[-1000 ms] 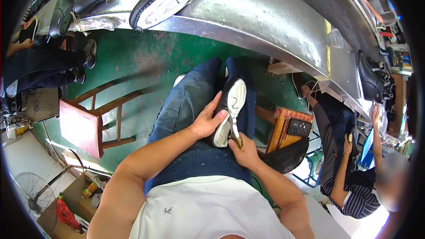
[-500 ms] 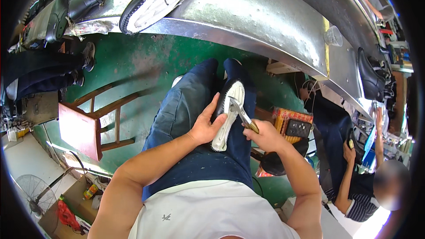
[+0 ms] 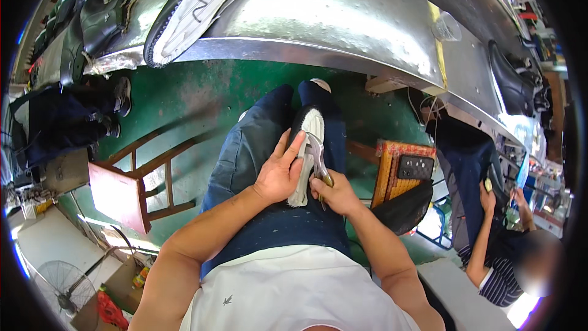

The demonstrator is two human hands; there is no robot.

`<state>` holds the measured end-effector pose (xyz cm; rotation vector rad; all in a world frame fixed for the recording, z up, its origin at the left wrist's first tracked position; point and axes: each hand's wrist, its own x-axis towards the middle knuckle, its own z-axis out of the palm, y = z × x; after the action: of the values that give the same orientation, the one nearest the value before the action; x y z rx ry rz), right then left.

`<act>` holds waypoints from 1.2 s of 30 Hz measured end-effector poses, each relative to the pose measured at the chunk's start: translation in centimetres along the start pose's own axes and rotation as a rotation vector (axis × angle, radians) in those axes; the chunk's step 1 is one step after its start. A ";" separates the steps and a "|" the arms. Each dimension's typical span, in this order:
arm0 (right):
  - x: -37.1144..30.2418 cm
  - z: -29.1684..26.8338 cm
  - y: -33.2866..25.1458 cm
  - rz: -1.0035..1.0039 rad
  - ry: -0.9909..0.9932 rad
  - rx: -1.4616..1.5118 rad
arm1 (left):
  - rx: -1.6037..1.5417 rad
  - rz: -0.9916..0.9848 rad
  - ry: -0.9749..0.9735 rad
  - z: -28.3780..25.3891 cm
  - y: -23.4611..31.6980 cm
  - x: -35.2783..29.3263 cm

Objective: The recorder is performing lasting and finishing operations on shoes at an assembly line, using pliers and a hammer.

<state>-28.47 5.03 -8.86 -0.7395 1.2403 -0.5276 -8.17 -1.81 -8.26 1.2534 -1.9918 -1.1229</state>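
A black shoe (image 3: 313, 122) rests sole up across my thighs, its white underside showing and its toe pointing away from me. My left hand (image 3: 277, 176) holds it from the left, with fingers along the edge and over the sole. In my right hand (image 3: 338, 195) are metal pincers (image 3: 318, 158) with brass-coloured handles, the fist closed around the grips. Their curved jaws lie at the middle of the shoe, by my left fingertips; what they bite on is hidden.
A metal-topped bench (image 3: 331, 9) spans the front, bearing another upturned shoe (image 3: 199, 12) and a clear plastic cup (image 3: 446, 27). A wooden stool (image 3: 119, 196) lies left. Right are a woven seat (image 3: 384, 184) with a phone (image 3: 416, 167), a black bag (image 3: 404, 209) and a co-worker (image 3: 499, 276).
My right hand has moved left and nearer, bringing the pincers more upright and close against the shoe. My left fingers have shifted over the sole. The whole view has tilted slightly.
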 end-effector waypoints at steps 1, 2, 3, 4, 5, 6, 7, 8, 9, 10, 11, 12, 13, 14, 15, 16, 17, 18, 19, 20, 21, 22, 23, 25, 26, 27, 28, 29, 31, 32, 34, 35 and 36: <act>0.3 -0.9 -0.1 -0.009 0.005 0.004 | 0.005 0.010 -0.003 -0.3 0.1 0.0; 0.5 -2.1 -0.1 0.109 -0.147 0.260 | 0.061 -0.041 -0.058 -0.4 0.1 0.0; 0.7 -3.6 0.0 0.225 -0.302 0.513 | 0.118 -0.092 -0.109 -0.5 0.2 0.1; 0.8 -5.9 0.5 0.333 -0.417 0.679 | 0.108 -0.068 -0.075 -0.2 0.1 0.0; 1.1 -6.1 0.6 0.250 -0.492 0.727 | 0.107 -0.057 -0.074 -0.3 0.5 0.3; 1.0 -7.2 0.2 0.253 -0.495 0.580 | 0.106 -0.091 -0.097 -0.2 1.1 0.4; 0.7 -7.9 -1.5 0.262 -0.507 0.424 | 0.106 -0.136 -0.109 -0.2 1.5 0.4; 0.0 -8.5 -2.2 0.266 -0.518 0.406 | 0.105 -0.141 -0.089 -0.1 1.2 0.3; -0.7 -9.0 -2.7 0.259 -0.454 0.277 | 0.127 -0.121 -0.087 0.1 0.5 0.1; -1.2 -9.3 -3.4 0.248 -0.386 0.151 | 0.148 -0.097 -0.090 0.3 0.2 0.2; -1.5 -8.9 -4.5 0.249 -0.396 0.139 | 0.149 -0.104 -0.075 0.1 0.5 0.3; -1.7 -8.1 -5.6 0.168 -0.249 0.074 | 0.156 -0.110 -0.083 0.1 0.8 0.3; -2.0 -7.2 -6.4 0.086 -0.100 0.016 | 0.162 -0.115 -0.097 0.0 1.3 0.2; -1.6 -6.2 -7.1 -0.054 -0.034 -0.144 | 0.173 -0.124 -0.108 0.2 1.5 0.3; -0.9 -5.3 -7.3 -0.055 -0.027 -0.146 | 0.170 -0.117 -0.109 0.3 1.5 0.2; 0.2 -4.7 -7.6 -0.083 -0.011 -0.368 | 0.158 -0.121 -0.124 0.4 1.6 0.2; 1.0 -4.6 -8.0 -0.111 0.002 -0.591 | 0.149 -0.126 -0.137 0.5 1.5 0.1; 1.4 -4.8 -8.6 -0.060 -0.009 -0.565 | 0.153 -0.119 -0.137 0.5 1.2 0.1; 1.4 -4.9 -8.5 -0.068 -0.007 -0.566 | 0.140 -0.111 -0.135 0.4 1.0 0.1; 1.4 -5.1 -8.1 -0.151 0.005 -0.503 | 0.127 -0.102 -0.133 0.3 0.8 0.1; 1.3 -5.2 -7.7 -0.233 0.017 -0.439 | 0.131 -0.096 -0.130 0.2 0.6 0.0; 1.0 -5.2 -7.5 -0.197 0.001 -0.450 | 0.169 -0.102 -0.162 0.2 0.7 0.1; 1.1 -5.3 -7.5 -0.200 0.005 -0.453 | 0.207 -0.107 -0.194 0.2 0.8 0.1; 1.5 -5.7 -7.6 -0.075 -0.029 -0.434 | 0.220 -0.117 -0.235 -0.2 1.1 0.1; 1.5 -5.5 -7.1 -0.189 -0.009 -0.389 | 0.234 -0.132 -0.278 -0.3 1.2 0.1; 1.6 -5.7 -7.1 -0.192 -0.002 -0.389 | 0.234 -0.125 -0.280 0.1 0.9 0.2; 1.8 -5.5 -7.3 -0.130 -0.004 -0.408 | 0.150 -0.106 -0.186 0.4 0.8 0.1; 1.9 -5.4 -7.5 -0.067 -0.007 -0.426 | 0.064 -0.087 -0.093 0.6 0.7 0.0; 1.3 -5.2 -7.7 -0.017 0.027 -0.456 | 0.047 -0.283 -0.188 0.1 1.6 0.5; 0.7 -4.7 -7.2 -0.222 0.048 -0.521 | 0.030 -0.477 -0.282 -0.2 2.1 0.8; -0.4 -3.3 -5.7 -0.411 0.086 -0.584 | 0.057 -0.437 -0.266 0.4 1.3 0.5; -0.5 -3.0 -5.4 -0.403 0.087 -0.902 | 0.088 -0.394 -0.249 0.7 0.8 0.4; -0.7 -3.0 -5.4 -0.329 0.112 -0.939 | 0.086 -0.396 -0.246 0.9 0.4 0.2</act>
<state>-31.41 1.33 -4.83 -1.7422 1.4726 -0.2212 -9.16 -1.56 -8.44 1.6764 -2.0369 -1.4506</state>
